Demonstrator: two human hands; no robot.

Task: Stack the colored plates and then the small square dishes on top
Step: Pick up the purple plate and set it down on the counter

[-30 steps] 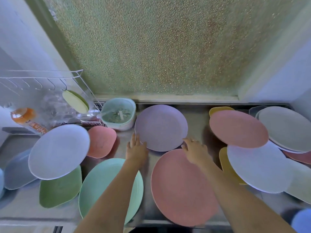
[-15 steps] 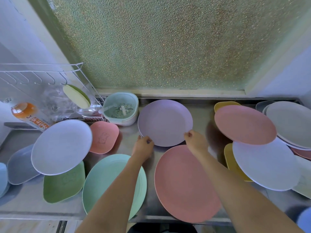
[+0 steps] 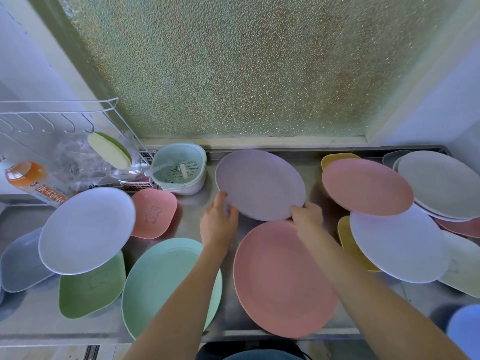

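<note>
A lilac round plate (image 3: 259, 183) is held at the back middle of the steel counter (image 3: 192, 216), tilted up off it. My left hand (image 3: 218, 222) grips its left near rim and my right hand (image 3: 306, 216) grips its right near rim. Just below it lies a large pink plate (image 3: 280, 279), and a mint green plate (image 3: 161, 276) lies to the left under my left forearm. Small square dishes sit at the left: a pink one (image 3: 153, 214), a green one (image 3: 91, 287) and a grey-blue one (image 3: 20, 263). A pale lavender plate (image 3: 85, 229) rests over them.
At the right, a pink plate (image 3: 366, 188), a pale lavender plate (image 3: 397, 245), a grey plate (image 3: 441, 183) and yellow dishes (image 3: 345, 237) overlap in a pile. A mint strainer basket (image 3: 179, 167), a wire rack (image 3: 52, 120) and an orange bottle (image 3: 31, 183) stand at the back left.
Both hands moved from flat beside the lilac plate to grip its near rim. The plate has tipped up and lifted off the counter.
</note>
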